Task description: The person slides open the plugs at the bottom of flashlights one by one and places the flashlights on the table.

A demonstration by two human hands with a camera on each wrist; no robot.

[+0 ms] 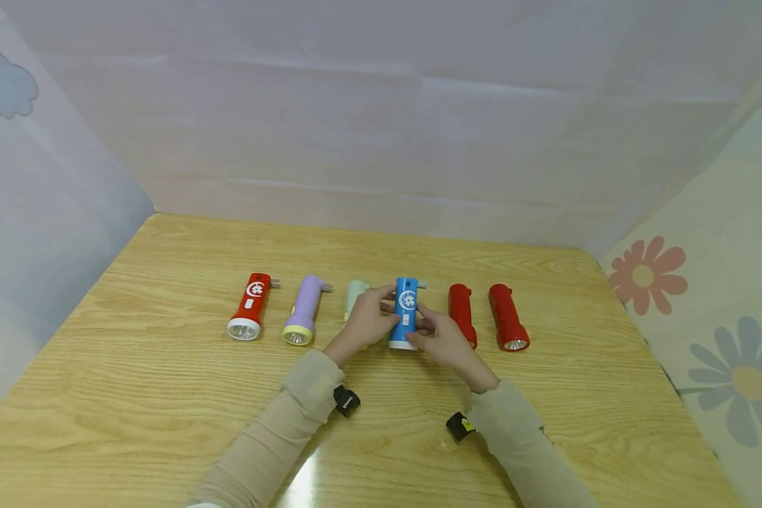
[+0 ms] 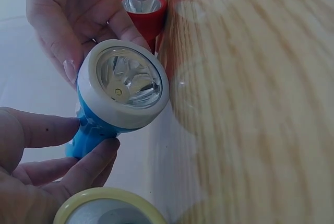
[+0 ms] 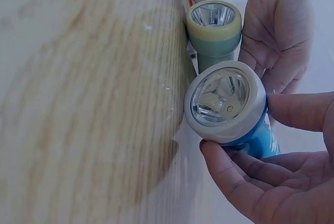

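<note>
Both hands hold a blue flashlight (image 1: 407, 300) with a white head rim, a white switch and a white printed emblem; its plug prongs stick out at the far end. The left hand (image 1: 368, 323) pinches its body from the left, thumb and fingers on opposite sides in the left wrist view. From the right, the right hand (image 1: 446, 340) grips it near the head (image 3: 227, 104), thumb on one side and fingers curled below. A pale green flashlight (image 1: 357, 289) lies just left of it, partly hidden by the left hand.
Left of the hands lie a purple flashlight (image 1: 305, 303) and a red one with a white rim (image 1: 254, 296). To the right are two plain red flashlights, the nearer (image 1: 460, 307) partly behind the right hand and another (image 1: 506, 317) beyond. Pale sheeting (image 1: 387, 141) stands behind the wooden table (image 1: 165, 395).
</note>
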